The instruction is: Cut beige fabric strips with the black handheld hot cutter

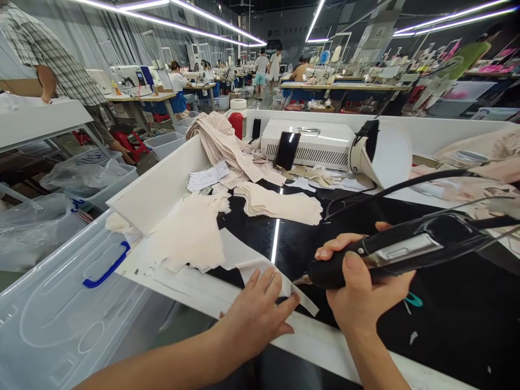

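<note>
My right hand is wrapped round a black corded hand tool with a silver lever. Its narrow tip points left, close by the edge of a cream fabric piece on the black tabletop. My left hand rests on that piece near the table's front edge, fingers apart, with nothing gripped. Left of it lies a stack of cream cut fabric. Behind the piece is another layered stack of fabric strips.
Along the back stand a white box, a phone, a red thread cone and a white funnel-shaped part. A clear plastic bin sits at left. The tool's cables run off right. Other people work farther back.
</note>
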Tool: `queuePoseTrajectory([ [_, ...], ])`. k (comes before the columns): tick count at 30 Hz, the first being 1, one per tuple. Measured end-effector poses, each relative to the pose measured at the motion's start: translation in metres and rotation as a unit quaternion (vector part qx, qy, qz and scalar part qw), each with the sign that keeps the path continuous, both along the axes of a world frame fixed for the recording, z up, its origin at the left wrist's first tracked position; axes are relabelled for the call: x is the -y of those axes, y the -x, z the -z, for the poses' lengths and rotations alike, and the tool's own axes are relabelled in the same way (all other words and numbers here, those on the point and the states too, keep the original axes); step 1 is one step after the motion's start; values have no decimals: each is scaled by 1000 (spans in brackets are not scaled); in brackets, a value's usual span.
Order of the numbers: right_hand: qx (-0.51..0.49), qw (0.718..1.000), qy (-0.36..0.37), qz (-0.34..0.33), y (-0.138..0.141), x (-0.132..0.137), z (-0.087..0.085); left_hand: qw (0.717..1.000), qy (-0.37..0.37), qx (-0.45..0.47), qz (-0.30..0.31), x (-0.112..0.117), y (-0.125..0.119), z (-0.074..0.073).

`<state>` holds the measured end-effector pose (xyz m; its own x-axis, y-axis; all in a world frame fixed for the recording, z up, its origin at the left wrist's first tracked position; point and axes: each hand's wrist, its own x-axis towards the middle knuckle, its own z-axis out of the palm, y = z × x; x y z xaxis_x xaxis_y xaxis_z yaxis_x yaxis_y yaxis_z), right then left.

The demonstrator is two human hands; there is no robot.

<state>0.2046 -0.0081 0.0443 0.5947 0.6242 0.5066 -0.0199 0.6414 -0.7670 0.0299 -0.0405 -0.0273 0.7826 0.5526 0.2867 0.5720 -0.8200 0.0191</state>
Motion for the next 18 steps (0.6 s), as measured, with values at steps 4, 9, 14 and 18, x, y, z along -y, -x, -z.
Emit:
queuePoseTrajectory([
  [4, 3, 1000, -2, -4, 0, 1, 1, 1000, 18, 7, 7, -2, 2, -6],
  [9, 8, 1000, -7, -10, -1, 1, 3, 999, 31, 2, 16, -4, 3, -9],
  [14, 21, 1000, -8, -10, -1, 1, 5, 999, 35, -2, 19, -4, 7, -8],
  [18, 24, 999, -15, -16, 0, 0, 5, 999, 33, -4, 20, -4, 8, -8],
])
